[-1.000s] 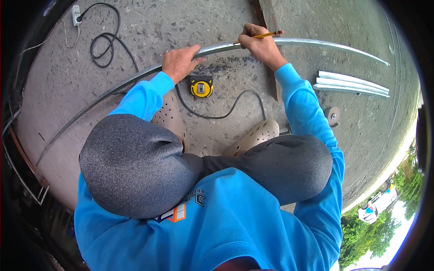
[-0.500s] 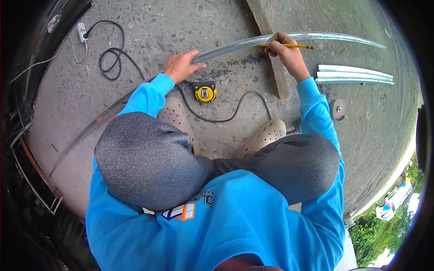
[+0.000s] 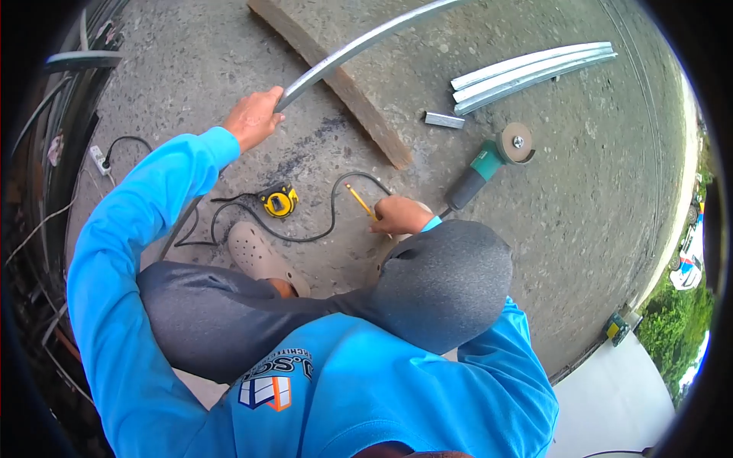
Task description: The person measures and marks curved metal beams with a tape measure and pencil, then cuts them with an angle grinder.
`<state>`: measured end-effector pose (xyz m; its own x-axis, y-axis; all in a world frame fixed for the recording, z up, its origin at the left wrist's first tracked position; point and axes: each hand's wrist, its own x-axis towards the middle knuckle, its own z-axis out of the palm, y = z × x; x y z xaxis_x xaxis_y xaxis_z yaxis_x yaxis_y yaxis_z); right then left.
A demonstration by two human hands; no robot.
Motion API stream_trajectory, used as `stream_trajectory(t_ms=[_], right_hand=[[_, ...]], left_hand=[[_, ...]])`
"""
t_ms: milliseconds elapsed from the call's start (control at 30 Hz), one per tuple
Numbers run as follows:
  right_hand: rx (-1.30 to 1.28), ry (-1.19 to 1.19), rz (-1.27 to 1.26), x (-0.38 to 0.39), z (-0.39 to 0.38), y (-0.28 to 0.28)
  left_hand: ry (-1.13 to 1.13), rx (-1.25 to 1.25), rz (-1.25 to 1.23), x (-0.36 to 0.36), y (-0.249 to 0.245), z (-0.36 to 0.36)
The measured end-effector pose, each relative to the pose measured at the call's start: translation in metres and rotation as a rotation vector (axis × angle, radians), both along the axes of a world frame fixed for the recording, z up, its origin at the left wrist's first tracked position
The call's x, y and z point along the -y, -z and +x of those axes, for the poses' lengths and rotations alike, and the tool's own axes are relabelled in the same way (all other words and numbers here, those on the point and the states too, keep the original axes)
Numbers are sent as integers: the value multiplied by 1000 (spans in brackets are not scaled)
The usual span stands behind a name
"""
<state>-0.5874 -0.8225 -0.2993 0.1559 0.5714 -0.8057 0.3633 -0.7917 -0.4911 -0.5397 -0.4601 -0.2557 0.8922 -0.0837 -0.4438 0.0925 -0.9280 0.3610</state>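
In the upper left of the frame, the left hand (image 3: 253,118) has its grip closed around a long metal strip (image 3: 359,47), which runs from there to the top edge, crossing above a wooden plank (image 3: 336,84). Near the center, by the person's knee (image 3: 450,282), the right hand (image 3: 403,215) has a yellow pencil (image 3: 359,200) in its grip, the eraser end pointing toward the upper left. A yellow and black tape measure (image 3: 279,200) lies left of center, beside a looping black cord (image 3: 332,214). Right of center, an angle grinder (image 3: 473,174) rests on the concrete floor (image 3: 580,198); above it are a short metal piece (image 3: 443,120) and, in the upper right, a bundle of metal lengths (image 3: 534,75).
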Motion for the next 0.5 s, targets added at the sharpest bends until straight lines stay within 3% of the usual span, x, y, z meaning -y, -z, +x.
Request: stream_trajectory(t_ms=[67, 167, 233, 267, 300, 367, 500], right_hand=[[86, -21, 35, 16, -1, 2], [182, 655, 217, 41, 20, -37], [531, 1194, 263, 70, 19, -40], [645, 1397, 280, 96, 16, -13], [914, 1338, 196, 114, 22, -12], [1015, 1408, 47, 148, 31, 12], [679, 1501, 48, 162, 58, 44]], left_hand=[[74, 79, 26, 18, 23, 14], [100, 206, 44, 52, 47, 21], [41, 246, 59, 62, 53, 7], [3, 269, 54, 66, 54, 4], [-39, 298, 54, 69, 54, 2], [-126, 243, 35, 77, 58, -2], [-249, 94, -107, 77, 65, 1]])
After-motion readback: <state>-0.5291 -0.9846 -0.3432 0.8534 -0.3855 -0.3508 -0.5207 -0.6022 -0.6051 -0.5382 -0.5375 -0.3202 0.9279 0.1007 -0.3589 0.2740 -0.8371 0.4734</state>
